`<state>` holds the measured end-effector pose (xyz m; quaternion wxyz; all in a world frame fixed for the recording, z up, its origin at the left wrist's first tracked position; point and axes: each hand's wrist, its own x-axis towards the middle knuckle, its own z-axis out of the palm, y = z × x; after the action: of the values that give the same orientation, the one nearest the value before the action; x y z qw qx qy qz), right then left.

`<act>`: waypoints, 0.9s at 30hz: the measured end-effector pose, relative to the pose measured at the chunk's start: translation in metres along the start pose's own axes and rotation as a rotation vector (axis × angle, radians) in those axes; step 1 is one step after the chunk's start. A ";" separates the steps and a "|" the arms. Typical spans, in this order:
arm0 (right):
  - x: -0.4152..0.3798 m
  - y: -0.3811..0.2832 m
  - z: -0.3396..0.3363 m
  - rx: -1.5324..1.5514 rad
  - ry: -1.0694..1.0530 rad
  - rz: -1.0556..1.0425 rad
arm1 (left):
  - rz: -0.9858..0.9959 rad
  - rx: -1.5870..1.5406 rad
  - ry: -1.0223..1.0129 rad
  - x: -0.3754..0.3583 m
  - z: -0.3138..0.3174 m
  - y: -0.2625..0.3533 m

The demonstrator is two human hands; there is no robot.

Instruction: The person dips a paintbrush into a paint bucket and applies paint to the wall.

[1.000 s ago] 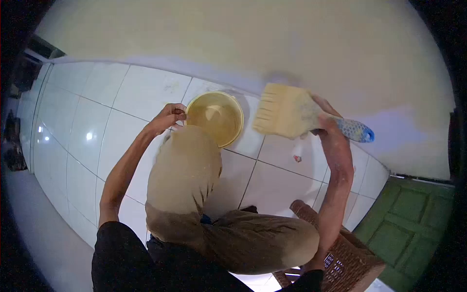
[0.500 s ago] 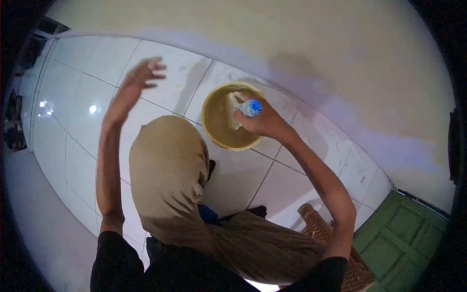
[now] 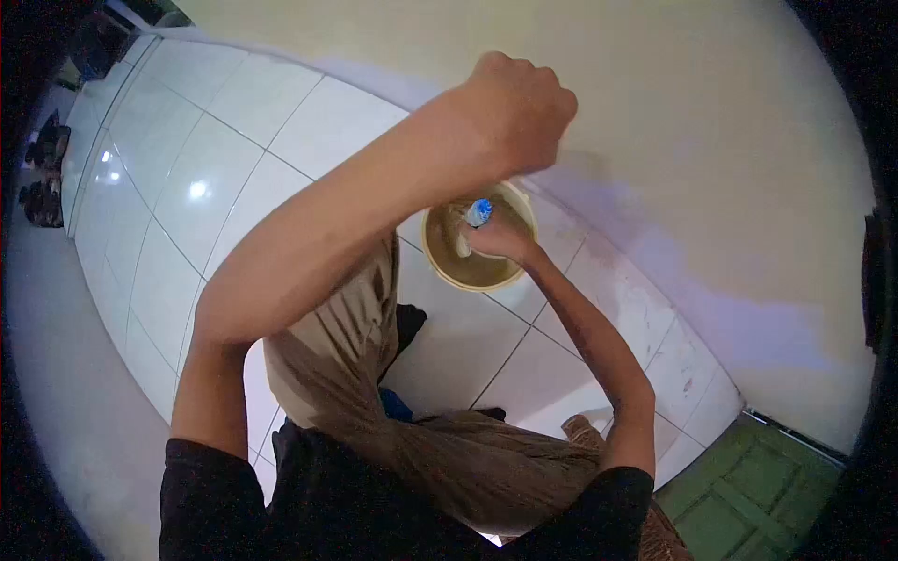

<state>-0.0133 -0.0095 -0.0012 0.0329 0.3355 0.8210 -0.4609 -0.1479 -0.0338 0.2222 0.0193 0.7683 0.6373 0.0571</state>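
Note:
My right hand [image 3: 503,236] reaches into a yellow-rimmed bucket [image 3: 475,286] holding tan liquid. It grips what looks like a wide paintbrush [image 3: 479,213] by a white-and-blue handle, with the pale head inside the bucket. High in front of the camera is my left hand [image 3: 524,107], curled into a fist with its back towards me. The inside of that fist is hidden. My left forearm crosses above my knee and covers the bucket's far left part.
The bucket stands on white floor tiles [image 3: 458,346] close to a beige wall [image 3: 673,112]. A green panelled door [image 3: 748,496] is at the lower right. Beneath me is a brown woven seat [image 3: 585,432]. Dark objects [image 3: 45,173] lie at the far left.
My left hand has swung from the left, fingers spread, up and right in front of the camera, and has closed. My right hand keeps the brush in the bucket. The camera view has shifted.

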 end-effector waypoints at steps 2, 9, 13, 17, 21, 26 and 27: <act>-0.006 -0.009 -0.003 -0.053 -0.030 0.098 | -0.043 0.014 -0.060 0.004 0.001 -0.011; 0.015 0.030 0.010 -0.049 0.031 -0.083 | -0.126 0.022 0.043 0.015 -0.002 -0.031; 0.020 0.038 0.012 -0.178 -0.010 0.035 | -0.114 -0.023 0.017 0.010 -0.010 -0.029; 0.008 0.016 0.003 -0.080 -0.036 0.067 | -0.083 -0.038 -0.034 0.009 -0.014 -0.027; 0.008 0.015 0.001 -0.179 0.008 0.086 | -0.122 -0.096 -0.019 0.006 -0.018 -0.025; 0.016 0.041 0.016 -0.144 0.057 -0.052 | -0.100 -0.070 0.034 0.010 -0.009 -0.029; 0.015 0.037 0.013 -0.154 0.040 -0.010 | -0.111 -0.078 0.013 0.009 -0.011 -0.028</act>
<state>-0.0069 0.0006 -0.0413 0.0401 0.3370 0.8561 -0.3897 -0.1744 -0.0201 0.2310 0.0481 0.7300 0.6763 0.0860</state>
